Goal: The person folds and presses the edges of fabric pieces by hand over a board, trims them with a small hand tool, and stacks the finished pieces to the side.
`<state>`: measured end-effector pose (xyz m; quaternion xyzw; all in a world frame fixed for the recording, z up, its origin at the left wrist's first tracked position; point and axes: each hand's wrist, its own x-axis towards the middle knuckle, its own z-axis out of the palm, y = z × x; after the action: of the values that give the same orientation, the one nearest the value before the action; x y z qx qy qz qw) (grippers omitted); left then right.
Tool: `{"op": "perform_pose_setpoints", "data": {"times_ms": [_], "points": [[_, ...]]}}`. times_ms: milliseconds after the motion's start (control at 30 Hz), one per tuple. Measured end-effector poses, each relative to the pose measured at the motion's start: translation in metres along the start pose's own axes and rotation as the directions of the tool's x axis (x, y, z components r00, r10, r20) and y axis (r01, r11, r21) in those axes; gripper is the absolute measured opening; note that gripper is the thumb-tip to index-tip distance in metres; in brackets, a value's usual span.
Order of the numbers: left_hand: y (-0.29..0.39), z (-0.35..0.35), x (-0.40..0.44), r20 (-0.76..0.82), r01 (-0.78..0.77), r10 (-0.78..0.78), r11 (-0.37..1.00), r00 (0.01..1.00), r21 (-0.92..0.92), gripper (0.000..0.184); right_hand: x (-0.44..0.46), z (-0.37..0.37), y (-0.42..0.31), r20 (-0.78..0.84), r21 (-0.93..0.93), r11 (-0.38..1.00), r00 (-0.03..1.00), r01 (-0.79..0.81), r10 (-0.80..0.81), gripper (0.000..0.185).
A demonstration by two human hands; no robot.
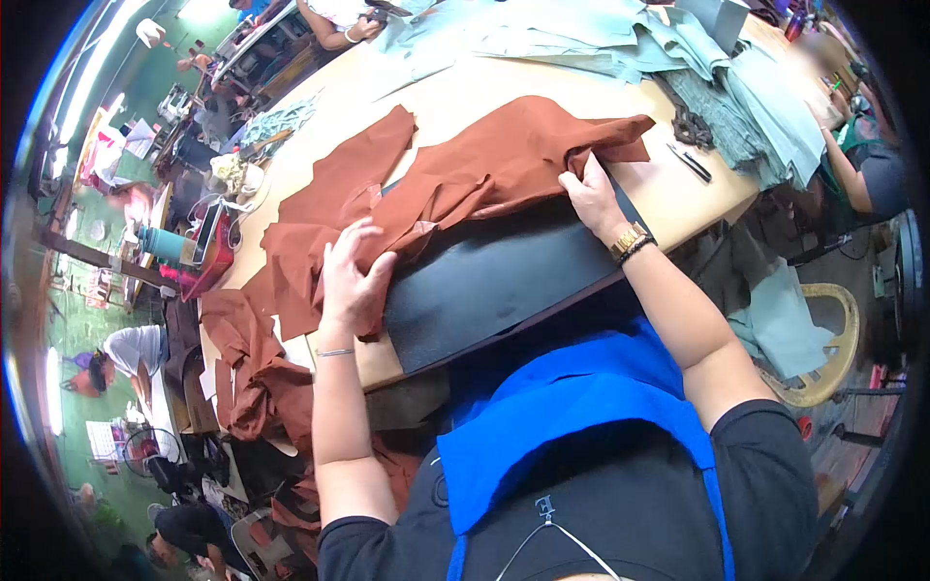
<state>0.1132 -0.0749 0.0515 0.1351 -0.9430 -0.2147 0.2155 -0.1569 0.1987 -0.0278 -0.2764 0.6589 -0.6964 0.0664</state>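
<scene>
A rust-brown piece of fabric point(504, 145) lies bunched and partly spread across the table, overlapping a black board point(484, 281) at the table's near edge. My right hand point(591, 194) pinches the fabric near its right end, thumb on top. At the fabric's left part is my left hand point(354, 276), fingers apart and thumb spread, resting on or just over the cloth. More brown fabric point(257, 368) hangs in folds over the table's left edge.
Pale green fabric pieces point(601, 44) are heaped along the far side. A pen point(690, 163) lies at the right. A yellow plastic chair point(828, 349) stands at lower right with cloth on it. Other people point(862, 165) are around the table. A red bin point(215, 247) stands left.
</scene>
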Motion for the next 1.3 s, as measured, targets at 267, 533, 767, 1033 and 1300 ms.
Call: {"op": "perform_pose_setpoints", "data": {"times_ms": [267,533,767,1033,1300], "points": [[0.060,0.097,0.055,0.050,0.038,-0.049,0.977,0.998,0.208,0.043,0.003,0.000,0.008,0.059,0.057,0.998,0.998,0.034,-0.037,0.033],[-0.005,0.084,0.069,-0.232,0.304,-0.563,0.696,0.793,-0.650,0.024,0.005,0.002,0.016,0.002,0.101,0.995,1.000,-0.005,0.004,0.029],[-0.116,-0.033,0.027,-0.227,-0.234,-0.863,0.131,0.452,-0.963,0.040,0.005,0.003,0.012,-0.037,0.202,0.978,0.998,0.050,-0.043,0.033],[-0.101,-0.006,-0.019,-0.230,0.633,-0.604,0.771,0.763,0.077,0.095,0.005,0.004,0.004,-0.089,0.369,0.929,0.995,-0.010,0.046,0.037],[-0.071,0.036,-0.032,-0.119,0.308,-0.431,0.787,0.894,-0.534,0.049,0.005,0.003,0.012,-0.075,0.350,0.933,0.990,-0.088,0.121,0.036]]}}
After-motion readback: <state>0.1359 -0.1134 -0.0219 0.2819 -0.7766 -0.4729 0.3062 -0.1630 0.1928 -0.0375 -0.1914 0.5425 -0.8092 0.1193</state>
